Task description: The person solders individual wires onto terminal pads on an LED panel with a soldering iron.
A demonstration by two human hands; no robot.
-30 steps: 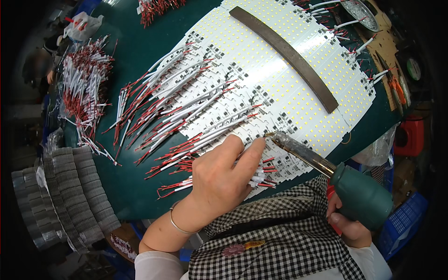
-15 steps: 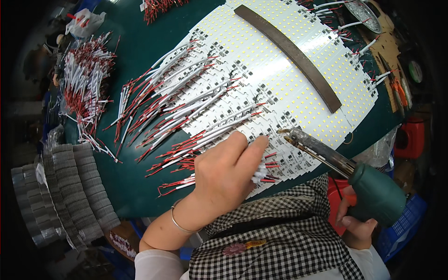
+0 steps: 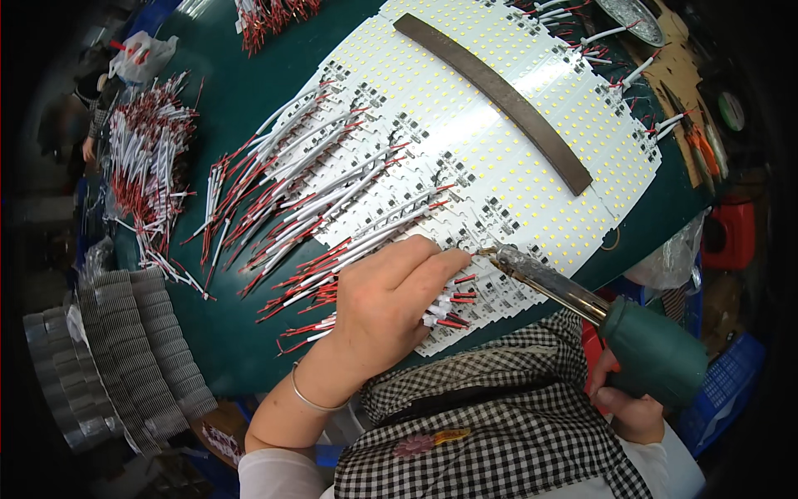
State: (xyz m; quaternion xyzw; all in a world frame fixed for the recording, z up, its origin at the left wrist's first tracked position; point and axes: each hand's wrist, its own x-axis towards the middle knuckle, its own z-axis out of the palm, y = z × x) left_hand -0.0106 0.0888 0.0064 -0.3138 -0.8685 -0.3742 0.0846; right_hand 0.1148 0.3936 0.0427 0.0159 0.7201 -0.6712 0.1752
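My left hand is closed over the lower part of a sheet of LED circuit boards, thumb and forefinger pinched together. Short white wires with red ends stick out from beneath its curled fingers. My right hand grips a soldering gun by its green handle. The gun's metal tip rests at the boards just right of my left fingertips; whether it touches a pad is too small to tell. Rows of white wires with red ends lie across the boards' left part.
A curved dark metal bar lies across the boards. Left on the green table is a heap of wires, with stacked grey strips nearer me. At the far right are a metal dish and orange-handled pliers.
The whole view has shifted slightly. The soldering gun has swung left, bringing its tip closer to my left fingertips. My left hand still holds the wires.
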